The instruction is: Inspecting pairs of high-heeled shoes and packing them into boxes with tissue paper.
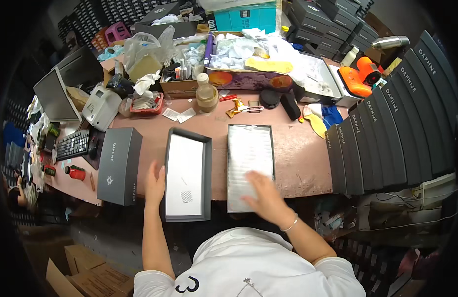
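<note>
In front of me a dark grey shoebox lid [207,173] lies with its hollow side up, showing a white inside with a small printed patch. My left hand [155,182] is at the lid's left edge, fingers stretched upward and holding nothing; whether it touches the edge I cannot tell. To the right stands an open dark box [272,148], filled to the top with ribbed white wrapping [248,153]. Over the lower right part of that wrapping my right hand [264,195] is spread, slightly blurred, with nothing in its grasp. What lies under the wrapping is hidden.
A closed grey shoebox [119,166] sits at left, near a keyboard [73,145] and a label printer [101,107]. Dark boxes [387,133] are stacked along the right. Behind are a glue jar [207,96], a black round tin [269,99] and an orange tape dispenser [355,81].
</note>
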Available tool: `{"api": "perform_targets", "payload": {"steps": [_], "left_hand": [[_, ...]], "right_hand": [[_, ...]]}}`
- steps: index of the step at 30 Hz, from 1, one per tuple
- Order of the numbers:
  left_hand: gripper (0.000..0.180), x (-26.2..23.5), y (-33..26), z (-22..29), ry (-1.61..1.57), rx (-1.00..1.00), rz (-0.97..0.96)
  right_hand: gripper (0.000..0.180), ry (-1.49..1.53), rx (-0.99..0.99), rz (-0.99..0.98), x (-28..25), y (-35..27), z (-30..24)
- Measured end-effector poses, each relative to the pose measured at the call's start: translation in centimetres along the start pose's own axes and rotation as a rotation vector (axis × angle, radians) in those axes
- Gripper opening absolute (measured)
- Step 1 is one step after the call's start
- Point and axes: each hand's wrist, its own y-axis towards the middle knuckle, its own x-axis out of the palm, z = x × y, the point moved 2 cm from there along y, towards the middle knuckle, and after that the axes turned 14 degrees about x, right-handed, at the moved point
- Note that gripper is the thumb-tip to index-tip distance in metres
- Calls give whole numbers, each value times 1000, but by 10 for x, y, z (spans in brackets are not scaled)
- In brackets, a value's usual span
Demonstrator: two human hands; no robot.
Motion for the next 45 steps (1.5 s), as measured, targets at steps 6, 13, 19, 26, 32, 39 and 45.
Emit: {"api": "perform_targets", "payload": {"steps": [6, 13, 19, 26, 32, 39, 45], "left_hand": [[18, 48, -27, 124, -98, 480, -443], [20, 178, -143, 168, -461, 625, -1081], [38, 169, -48, 118, -340, 478, 61], [59, 176, -79, 110, -244, 478, -247], [56, 154, -102, 90, -158, 550, -207], [65, 138, -105, 126, 18, 658, -578], [60, 151, -114, 101, 165, 648, -487]], "right_hand": [[24, -273, 103, 57, -3, 11, 74], [16, -26, -264, 35, 36, 41, -33], [28, 310, -536, -13, -2, 0, -67], [37, -251, 167, -79, 91, 27, 78], [20, 350, 462, -324, 67, 49, 77], [30, 763, 538, -93, -63, 11, 95], [27, 314, 443, -3, -96, 28, 165]]}}
